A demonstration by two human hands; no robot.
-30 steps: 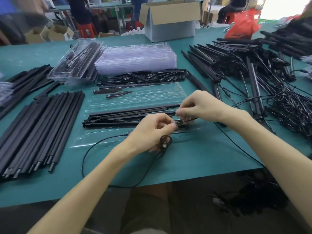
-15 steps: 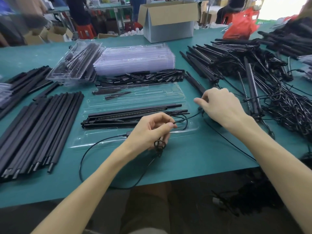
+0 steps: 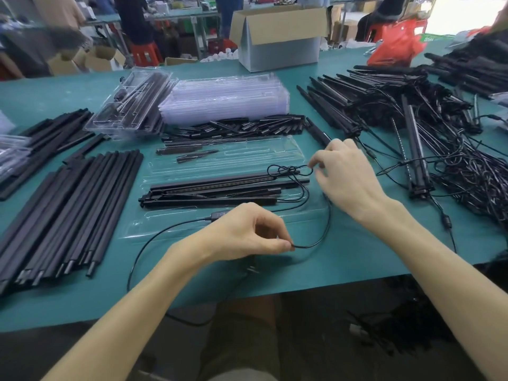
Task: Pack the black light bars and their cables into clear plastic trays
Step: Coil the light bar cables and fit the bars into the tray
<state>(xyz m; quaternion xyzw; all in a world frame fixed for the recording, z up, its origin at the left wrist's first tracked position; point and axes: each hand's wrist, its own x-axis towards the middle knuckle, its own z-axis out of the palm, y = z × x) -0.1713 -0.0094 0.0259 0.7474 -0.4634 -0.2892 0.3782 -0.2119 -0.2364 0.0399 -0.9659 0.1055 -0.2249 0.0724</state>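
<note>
**Cable pinched in both hands; bars sit in tray**

Left hand (image 3: 247,232) pinches the thin black cable (image 3: 321,240) between thumb and fingertip, low over the teal bench (image 3: 343,265); right hand (image 3: 346,177) pinches a loop of cable above the right end of the long black light bars (image 3: 220,188); hands apart, cable arcing between them; bars lie lengthwise in the open clear plastic tray (image 3: 275,149) mid-bench; stack of empty clear trays (image 3: 228,97) behind it; row of loose black rods (image 3: 68,202) on the left; tangled heap of bars and cables (image 3: 439,149) on the right.
</note>
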